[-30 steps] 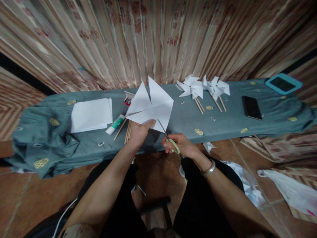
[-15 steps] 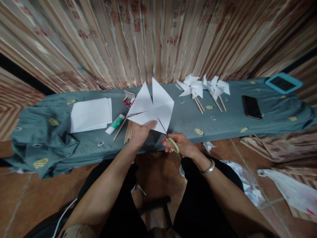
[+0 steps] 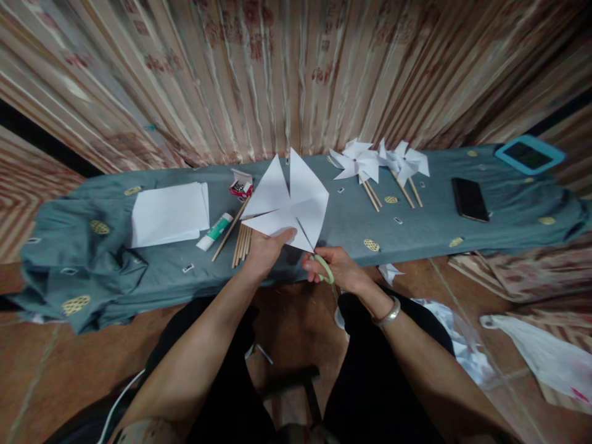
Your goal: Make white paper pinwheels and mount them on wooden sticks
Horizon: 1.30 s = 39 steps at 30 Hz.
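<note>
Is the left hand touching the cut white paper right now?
Touching. In the head view the left hand pinches the lower edge of the white paper, its thumb lying over the sheet, with no gap showing.

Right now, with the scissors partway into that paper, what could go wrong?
The scissors in the right hand cut toward the paper sheet's middle, close to the left hand's thumb, which could be nicked. A cut running too far might sever a flap. The sheet is held at one edge in the air, so it may flex and the cut wander.
</note>
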Available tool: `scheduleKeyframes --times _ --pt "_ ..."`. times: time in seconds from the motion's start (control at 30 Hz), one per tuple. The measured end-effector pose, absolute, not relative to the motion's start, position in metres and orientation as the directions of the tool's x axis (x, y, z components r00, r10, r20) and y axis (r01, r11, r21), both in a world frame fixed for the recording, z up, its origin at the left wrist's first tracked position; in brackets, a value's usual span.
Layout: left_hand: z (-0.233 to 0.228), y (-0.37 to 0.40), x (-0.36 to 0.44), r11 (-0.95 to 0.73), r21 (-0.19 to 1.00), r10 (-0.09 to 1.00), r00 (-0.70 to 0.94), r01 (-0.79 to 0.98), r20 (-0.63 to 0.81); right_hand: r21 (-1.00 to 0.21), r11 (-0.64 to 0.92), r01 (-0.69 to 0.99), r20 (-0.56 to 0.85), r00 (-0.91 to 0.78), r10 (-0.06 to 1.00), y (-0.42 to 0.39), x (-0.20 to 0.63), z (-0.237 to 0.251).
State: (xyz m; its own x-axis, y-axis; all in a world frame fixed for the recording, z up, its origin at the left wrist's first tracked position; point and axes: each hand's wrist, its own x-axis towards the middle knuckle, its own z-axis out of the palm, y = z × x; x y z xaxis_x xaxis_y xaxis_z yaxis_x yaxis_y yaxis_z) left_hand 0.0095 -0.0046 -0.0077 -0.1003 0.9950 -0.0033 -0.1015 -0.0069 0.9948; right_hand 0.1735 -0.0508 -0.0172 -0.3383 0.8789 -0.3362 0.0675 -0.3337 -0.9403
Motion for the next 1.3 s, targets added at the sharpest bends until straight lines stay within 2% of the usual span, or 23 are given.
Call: scheduleKeyframes --times 0.4,1.3 --pt "-0.020 -0.007 0.013 0.045 0.982 0.996 -0.072 -0.185 -0.059 -0.943 -0.310 0.121 -0.333 -0.316 0.888 -0.050 0.172 -0.014" --pt "-0.020 -0.009 0.013 0.049 0.976 0.995 -0.071 -0.213 -0.066 -0.941 -0.319 0.110 -0.337 -0.272 0.901 -0.048 0.169 -0.012"
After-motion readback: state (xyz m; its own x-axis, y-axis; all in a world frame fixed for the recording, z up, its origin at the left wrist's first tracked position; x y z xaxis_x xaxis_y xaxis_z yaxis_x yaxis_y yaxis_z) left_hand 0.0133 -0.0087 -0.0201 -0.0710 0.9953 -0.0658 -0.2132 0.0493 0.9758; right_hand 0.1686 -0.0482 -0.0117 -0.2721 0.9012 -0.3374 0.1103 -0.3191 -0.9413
